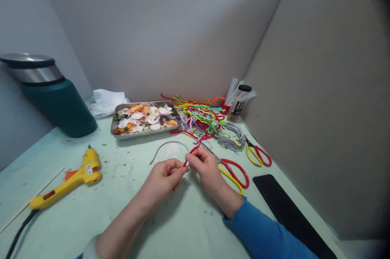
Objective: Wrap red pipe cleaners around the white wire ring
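Note:
Between my two hands is a red fuzzy pipe cleaner [195, 148], its free end rising past my right fingers. My left hand [167, 175] pinches the lower end, fingers closed. My right hand [204, 166] is closed on it just above, close beside the left fingertips. A thin grey wire [164, 144] curves on the table behind my hands. Large scissors with red and yellow handles [240, 171] lie partly hidden behind my right hand. Farther back is a tangled heap of colourful pipe cleaners [202, 116].
A metal tray [146, 133] holds shells. Left are a yellow glue gun [68, 183], a wooden stick [48, 186] and a teal bottle [61, 106]. Right are coiled grey wire [231, 137], smaller scissors [258, 155], a black strip [283, 206] and a black-lidded jar [240, 104].

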The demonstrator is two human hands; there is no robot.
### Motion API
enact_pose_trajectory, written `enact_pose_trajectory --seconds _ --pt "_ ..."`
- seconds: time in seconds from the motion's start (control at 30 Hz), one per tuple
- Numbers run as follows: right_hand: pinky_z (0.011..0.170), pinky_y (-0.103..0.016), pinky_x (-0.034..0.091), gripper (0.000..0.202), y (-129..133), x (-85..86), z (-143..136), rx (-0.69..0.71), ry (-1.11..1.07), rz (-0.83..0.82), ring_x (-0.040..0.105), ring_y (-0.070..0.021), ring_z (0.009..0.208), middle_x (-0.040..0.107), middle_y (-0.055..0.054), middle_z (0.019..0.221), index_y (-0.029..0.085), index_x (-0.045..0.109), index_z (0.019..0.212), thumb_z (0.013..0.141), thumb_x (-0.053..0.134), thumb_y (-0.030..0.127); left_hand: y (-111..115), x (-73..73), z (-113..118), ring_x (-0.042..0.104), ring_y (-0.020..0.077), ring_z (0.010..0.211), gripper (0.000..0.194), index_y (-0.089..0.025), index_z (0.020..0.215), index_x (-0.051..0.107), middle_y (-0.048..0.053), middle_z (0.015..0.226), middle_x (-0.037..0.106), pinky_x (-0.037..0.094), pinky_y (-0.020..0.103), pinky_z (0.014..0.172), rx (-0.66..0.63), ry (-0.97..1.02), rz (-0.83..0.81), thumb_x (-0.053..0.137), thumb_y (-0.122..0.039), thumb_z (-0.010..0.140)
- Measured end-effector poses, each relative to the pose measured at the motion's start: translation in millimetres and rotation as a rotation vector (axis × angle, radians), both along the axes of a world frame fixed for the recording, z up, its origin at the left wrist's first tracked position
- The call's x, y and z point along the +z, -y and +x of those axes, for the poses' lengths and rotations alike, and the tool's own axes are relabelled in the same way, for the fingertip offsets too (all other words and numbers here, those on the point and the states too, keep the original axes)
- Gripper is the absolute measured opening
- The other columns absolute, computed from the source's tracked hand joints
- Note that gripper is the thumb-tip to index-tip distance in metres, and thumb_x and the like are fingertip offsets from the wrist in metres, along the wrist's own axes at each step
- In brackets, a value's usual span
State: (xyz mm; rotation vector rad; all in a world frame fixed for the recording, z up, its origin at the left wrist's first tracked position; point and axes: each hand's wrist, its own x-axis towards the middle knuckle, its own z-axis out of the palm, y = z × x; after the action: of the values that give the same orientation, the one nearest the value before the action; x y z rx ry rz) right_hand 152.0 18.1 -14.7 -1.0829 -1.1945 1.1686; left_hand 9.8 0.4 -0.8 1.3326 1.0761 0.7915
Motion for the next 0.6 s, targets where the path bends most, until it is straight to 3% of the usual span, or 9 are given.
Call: enact_pose_trajectory --seconds 0.13,0.2,0.3,0.4,0.5,0.6 --pt "0.054 -0.023 0.033 0.020 1 -1.9 -1 -0.083 0.104 0.039 0.040 -0.0104 0.054 0.046 0.005 0.055 0.018 0.051 0.058 0.072 0.062 0.025 3 -4.5 1 0.045 0.0134 0.050 0.019 -0.020 0.071 0.063 0.001 0.055 0.057 0.024 0.024 0.052 0.157 -0.493 0.459 0.051 -0.031 0.080" --pt "0.054 -0.024 0.033 0.020 1 -1.8 -2 -0.080 0.098 0.027 0.040 -0.0104 0.053 0.046 0.006 0.054 0.018 0.050 0.058 0.074 0.061 0.026 4 -5.8 -1 0.050 0.0158 0.053 0.019 -0.021 0.077 0.067 0.005 0.063 0.064 0.024 0.026 0.054 0.205 -0.643 0.576 0.050 -0.028 0.081" --pt "0.053 -0.024 0.032 0.021 2 -2.4 -2 -0.068 0.045 -0.013 0.040 -0.0101 0.052 0.046 0.006 0.053 0.018 0.051 0.058 0.074 0.062 0.028 2 -3.3 -6 0.052 0.0173 0.055 0.020 -0.024 0.080 0.070 0.006 0.065 0.066 0.024 0.027 0.054 0.270 -0.683 0.642 0.051 -0.030 0.081" --pt "0.053 -0.023 0.033 0.021 1 -3.6 -3 -0.038 -0.061 -0.043 0.041 -0.0096 0.051 0.047 0.006 0.052 0.018 0.052 0.060 0.075 0.063 0.029 -3 4.4 -12 0.053 0.0164 0.056 0.022 -0.023 0.079 0.072 0.004 0.063 0.065 0.029 0.025 0.056 0.239 -0.550 0.528 0.053 -0.035 0.080" --pt "0.054 -0.023 0.035 0.018 0 -2.3 -2 0.047 -0.187 -0.067 0.045 -0.0094 0.051 0.049 0.005 0.052 0.017 0.055 0.065 0.075 0.064 0.029 -9 11.0 -15 0.039 0.0104 0.042 0.028 -0.019 0.078 0.070 -0.002 0.050 0.053 0.027 0.023 0.046 0.051 -0.318 0.194 0.053 -0.041 0.079" --pt "0.052 -0.022 0.037 0.016 0 1.2 0 0.161 -0.332 -0.137 0.046 -0.0095 0.050 0.053 0.005 0.053 0.018 0.058 0.076 0.075 0.065 0.033 -12 11.8 -16 0.029 0.0076 0.036 0.031 -0.016 0.075 0.064 -0.007 0.039 0.038 0.021 0.021 0.041 0.000 -0.207 -0.002 0.054 -0.045 0.076"
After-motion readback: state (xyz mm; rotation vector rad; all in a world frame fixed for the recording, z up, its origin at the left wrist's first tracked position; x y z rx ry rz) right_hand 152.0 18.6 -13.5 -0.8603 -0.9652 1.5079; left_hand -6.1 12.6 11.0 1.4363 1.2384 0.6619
